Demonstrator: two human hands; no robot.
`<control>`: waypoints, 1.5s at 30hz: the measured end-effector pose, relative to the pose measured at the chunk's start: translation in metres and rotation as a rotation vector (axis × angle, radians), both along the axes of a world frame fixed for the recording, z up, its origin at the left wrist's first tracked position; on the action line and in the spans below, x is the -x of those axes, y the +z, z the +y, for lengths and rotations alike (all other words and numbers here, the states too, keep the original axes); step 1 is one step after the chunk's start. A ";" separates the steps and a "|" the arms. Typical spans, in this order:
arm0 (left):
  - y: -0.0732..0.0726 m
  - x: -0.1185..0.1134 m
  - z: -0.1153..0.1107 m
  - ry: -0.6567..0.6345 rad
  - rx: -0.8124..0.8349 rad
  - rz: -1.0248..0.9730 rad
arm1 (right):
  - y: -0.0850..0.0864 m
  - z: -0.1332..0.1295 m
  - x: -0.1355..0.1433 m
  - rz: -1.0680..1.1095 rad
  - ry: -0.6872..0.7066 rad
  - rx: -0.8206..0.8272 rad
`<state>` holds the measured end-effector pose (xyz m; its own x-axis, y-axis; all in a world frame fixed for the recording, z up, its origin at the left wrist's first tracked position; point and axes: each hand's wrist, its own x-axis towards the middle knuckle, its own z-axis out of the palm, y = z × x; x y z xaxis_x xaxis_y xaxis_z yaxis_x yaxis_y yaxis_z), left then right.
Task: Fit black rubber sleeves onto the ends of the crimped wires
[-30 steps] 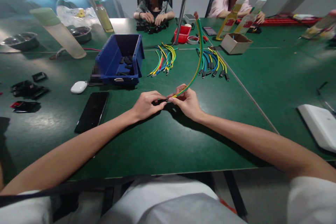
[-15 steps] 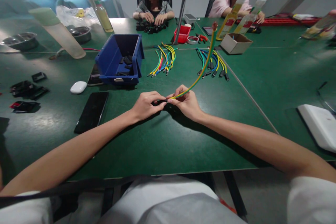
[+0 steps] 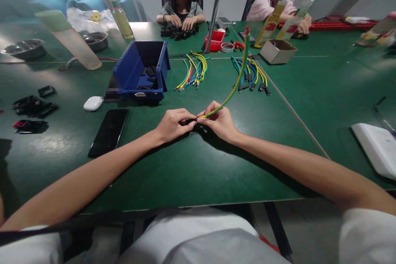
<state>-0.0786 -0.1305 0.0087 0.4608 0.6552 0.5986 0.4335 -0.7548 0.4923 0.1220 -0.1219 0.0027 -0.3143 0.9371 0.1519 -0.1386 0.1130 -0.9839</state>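
The free tip of the yellow-green cable sits nearer nine o'clock than in the last frame. We have the black piece at nine o'clock from the grip of our right hand, which pinches the cable's near end; our left hand pinches the piece, long axis roughly nine-to-three. Cable bends toward one o'clock, coppery at its tip.

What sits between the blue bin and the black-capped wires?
A loose spread of yellow, green and blue wires, as the head view shows.
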 end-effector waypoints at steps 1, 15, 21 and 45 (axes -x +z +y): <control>0.000 0.000 0.000 -0.003 0.001 0.003 | 0.000 0.000 0.000 -0.006 -0.001 0.001; 0.000 0.000 0.000 0.018 0.004 0.029 | -0.003 0.003 -0.003 -0.186 0.008 -0.079; 0.001 0.001 -0.001 0.012 -0.007 0.029 | -0.001 0.002 -0.003 -0.147 0.032 -0.040; -0.001 0.001 -0.001 0.005 -0.003 0.018 | -0.002 0.001 -0.004 -0.150 -0.004 -0.071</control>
